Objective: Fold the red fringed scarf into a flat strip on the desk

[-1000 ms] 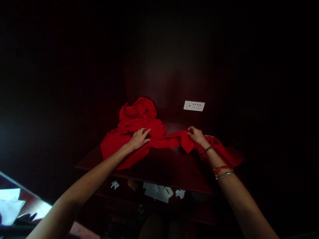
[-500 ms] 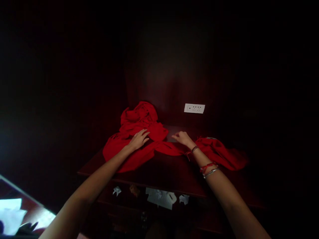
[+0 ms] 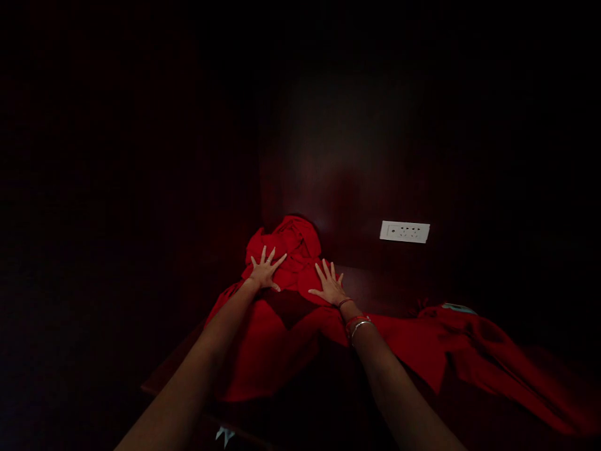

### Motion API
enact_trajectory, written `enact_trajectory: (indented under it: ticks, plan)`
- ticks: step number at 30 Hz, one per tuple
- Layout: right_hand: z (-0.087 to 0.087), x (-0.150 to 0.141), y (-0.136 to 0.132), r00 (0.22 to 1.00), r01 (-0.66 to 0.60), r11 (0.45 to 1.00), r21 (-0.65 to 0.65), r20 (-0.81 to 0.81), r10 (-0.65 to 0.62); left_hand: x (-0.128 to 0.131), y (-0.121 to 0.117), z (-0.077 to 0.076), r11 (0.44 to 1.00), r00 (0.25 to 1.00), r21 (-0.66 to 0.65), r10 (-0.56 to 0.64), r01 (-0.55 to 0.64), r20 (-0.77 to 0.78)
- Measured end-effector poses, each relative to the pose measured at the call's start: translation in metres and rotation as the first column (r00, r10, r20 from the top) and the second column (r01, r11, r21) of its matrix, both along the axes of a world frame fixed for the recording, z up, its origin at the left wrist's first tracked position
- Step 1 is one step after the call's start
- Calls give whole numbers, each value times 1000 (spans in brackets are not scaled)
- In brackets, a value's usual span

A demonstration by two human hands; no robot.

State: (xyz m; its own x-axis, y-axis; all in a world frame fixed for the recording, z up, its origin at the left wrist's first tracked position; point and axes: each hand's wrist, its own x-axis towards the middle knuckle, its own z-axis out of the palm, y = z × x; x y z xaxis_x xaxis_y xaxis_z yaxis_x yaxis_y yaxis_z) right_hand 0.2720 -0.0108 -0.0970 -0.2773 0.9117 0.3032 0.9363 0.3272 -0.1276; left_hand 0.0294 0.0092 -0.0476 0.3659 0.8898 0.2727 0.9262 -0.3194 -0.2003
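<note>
A crumpled red cloth (image 3: 300, 241) is bunched at the back of a dark wooden surface, close to the wall. On the left of the bunch my left hand (image 3: 265, 270) lies with its fingers spread wide. My right hand (image 3: 330, 286), also spread, rests on the bunch's right side. Neither hand grips anything. More red fabric (image 3: 263, 357) hangs in a flat fold below my left hand. Another length of red cloth (image 3: 469, 338) stretches away to the right, past my right wrist.
A white power socket (image 3: 404, 232) is set in the dark back wall, right of the hands. Behind the right-hand cloth a pale flat item (image 3: 460, 308) shows. A small whitish scrap (image 3: 225, 433) appears at the bottom, below the surface's front edge. Shadow hides the sides.
Both hands have gone onto the bunched cloth, fingers now spread; my right hand was curled beside it before. The view has come closer, and the items below the front edge have mostly dropped out.
</note>
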Motion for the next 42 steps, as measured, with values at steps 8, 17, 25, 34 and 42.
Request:
enact_trajectory:
  ticks: [8,17,25,34,42]
  plan:
    - [-5,-36,90,996,-88,982,169,15,87,-10,68,-29,998,993,15,-58,57,104]
    - [-7,-50,128,991,-105,967,233,106,82,-21,107,-38,999,994,-8,-33,34,104]
    - [6,-55,77,994,48,999,21,100,-50,1,58,-37,961,965,-163,241,-222,106]
    - [57,-10,-15,999,31,997,-69,41,-28,1,-6,-18,961,957,-86,270,-262,104]
    - [70,110,-119,948,319,835,-449,131,-291,37,-91,-17,995,961,94,6,-33,275]
